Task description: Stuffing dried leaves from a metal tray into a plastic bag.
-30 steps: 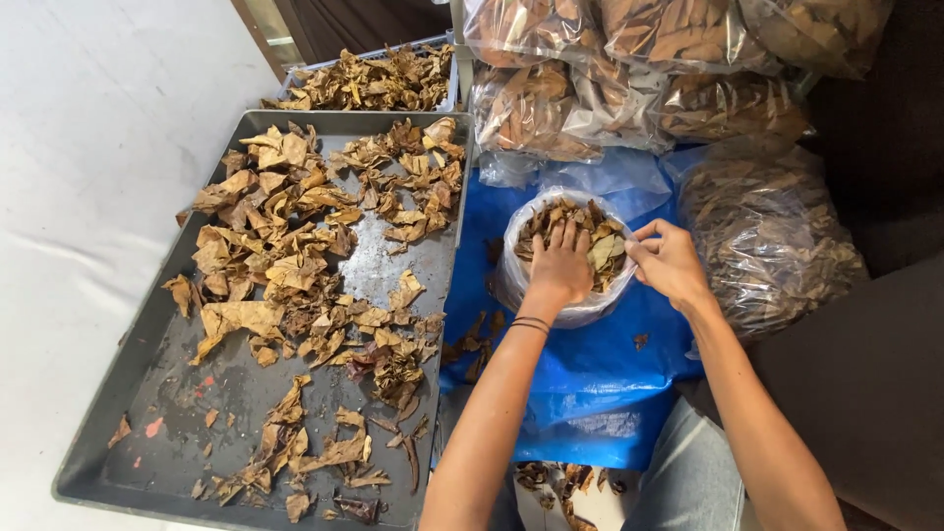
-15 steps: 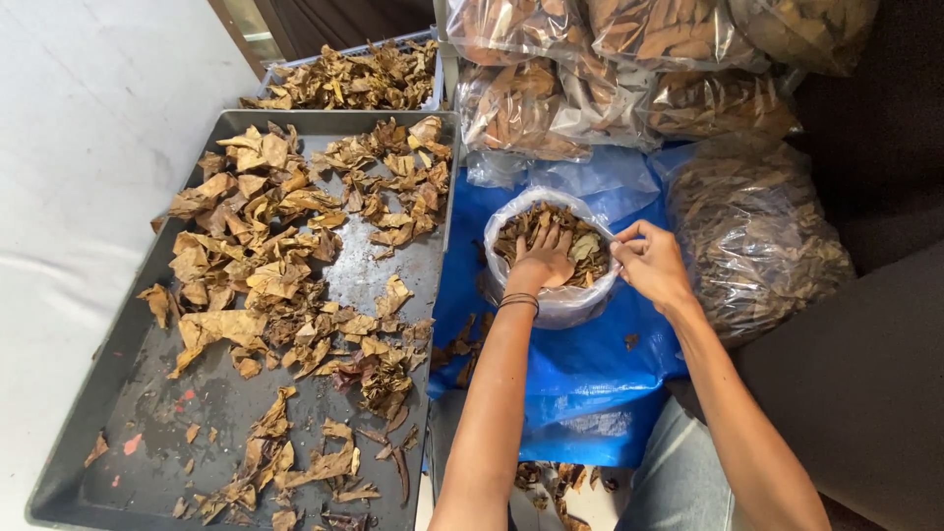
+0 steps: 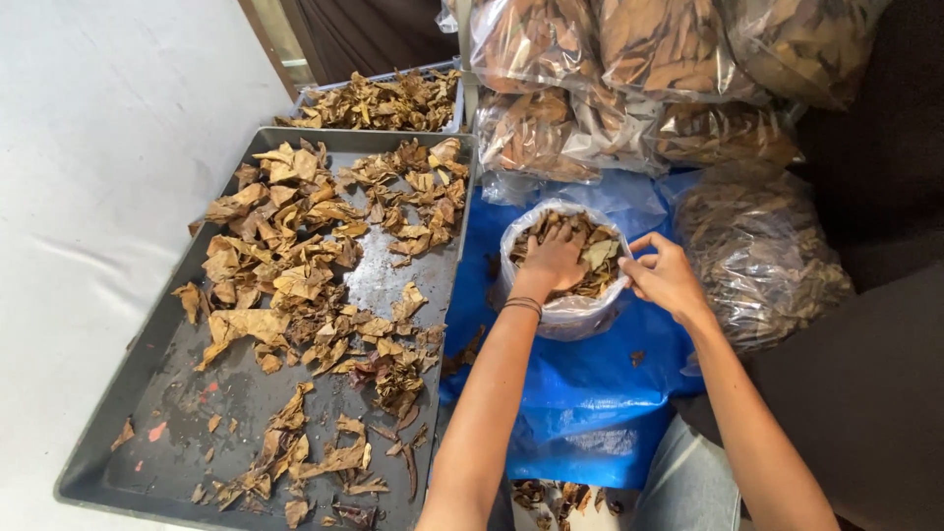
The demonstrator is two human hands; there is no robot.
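A clear plastic bag with its mouth rolled open stands on a blue sheet, filled with dry brown leaves. My left hand lies palm down on the leaves inside the bag, fingers spread, a band around the wrist. My right hand holds the bag's right rim with thumb and fingers. To the left lies a large grey tray strewn with torn dry leaf pieces.
A second tray of leaves sits behind the grey one. Several stuffed clear bags of leaves are piled at the back, another bag at the right. White cloth covers the left side. Leaf scraps lie near my lap.
My left hand has pressed deeper onto the leaves in the bag and flattened. My right hand stays on the rim. The view has shifted slightly downward.
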